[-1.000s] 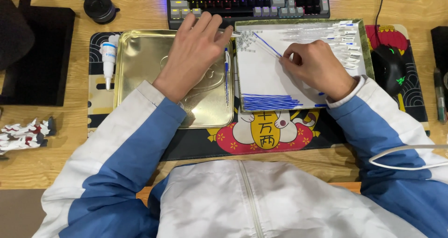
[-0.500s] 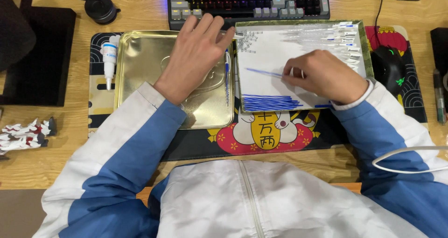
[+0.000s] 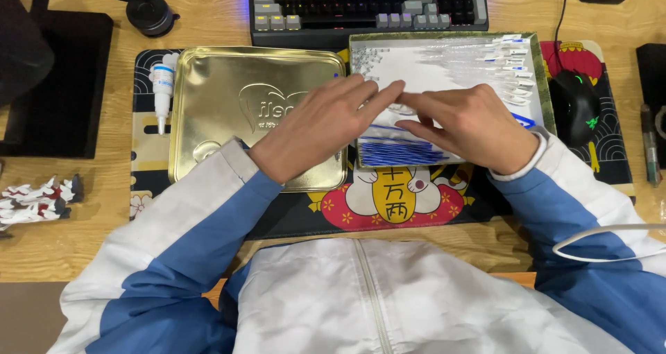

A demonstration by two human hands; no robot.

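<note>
Nearest, on the patterned mat (image 3: 395, 201) over the wooden surface (image 3: 83, 250): the near edge of a shallow tin tray (image 3: 547, 83), just right of its gold lid (image 3: 229, 104).

Packed along that near edge, a bundle of blue strips (image 3: 402, 153), side by side. Long axis left to right, parallel to the tray's edge; ends too fine to tell apart.

Just above the bundle, left hand (image 3: 319, 128) and right hand (image 3: 472, 128) meeting fingertip to fingertip over the tray's white floor. Left grip wide, fingers stretched flat, wrist over the lid. Right grip narrow, thumb and forefinger drawn close; cannot tell whether pinching a strip.

Farther, at the tray's far right, a rank of white strips (image 3: 513, 63), also running roughly left to right, blue tips towards the right.

Probably partway through: one bundle gathered, the white rank untouched, bare floor between.

Beyond, a keyboard (image 3: 368, 4).
</note>
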